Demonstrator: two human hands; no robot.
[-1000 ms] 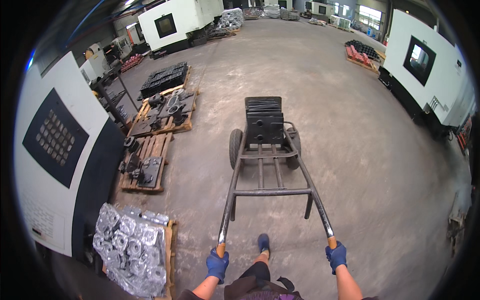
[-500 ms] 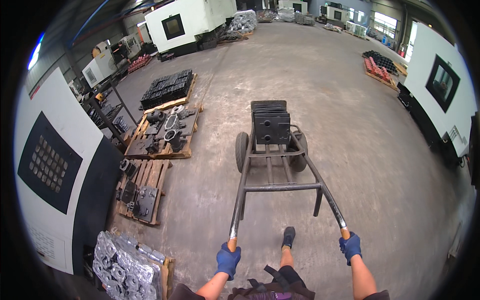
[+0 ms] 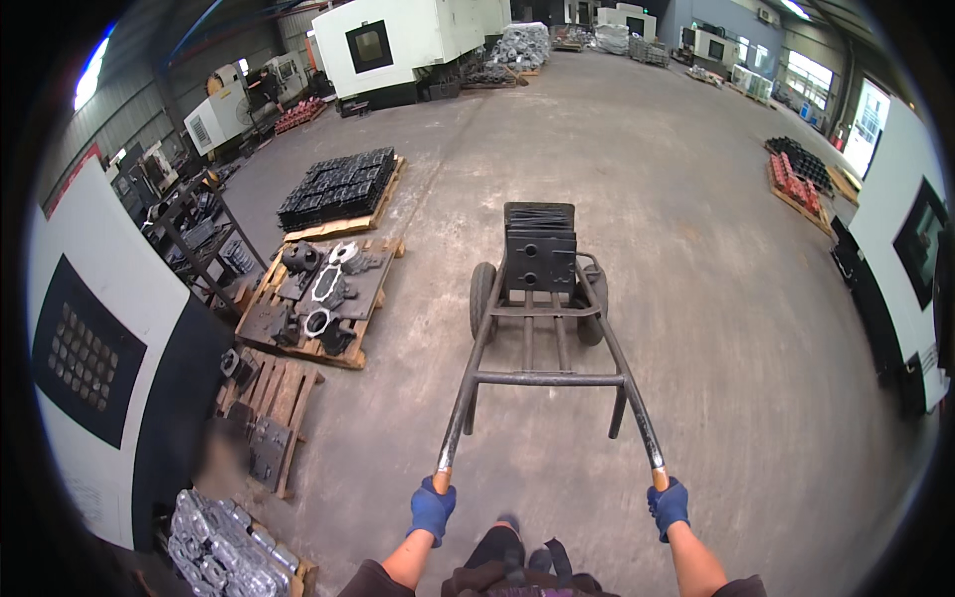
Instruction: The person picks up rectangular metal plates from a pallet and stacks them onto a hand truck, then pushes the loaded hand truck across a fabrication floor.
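Compared with a second ago, the floor [image 3: 736,388] is seen to have been crossed: the silver metal parts [image 3: 214,557] are brought back to nine o'clock of the body, by the picture's lower edge, and the slatted pallet [image 3: 271,390] at ten o'clock is drawn nearer. The two-wheeled cart [image 3: 547,379], meanwhile, is kept at twelve o'clock, with almost the same place ahead of the body. Its load, a stack of dark plates [image 3: 540,257], is carried at the far end between the tyres, with no shift made out. The left hand [image 3: 433,510] is clamped on the left handle [image 3: 442,482], and by the right hand [image 3: 668,505] the right handle [image 3: 661,479] is gripped likewise. Forward travel is thus judged to be under way, with both grips kept firm.
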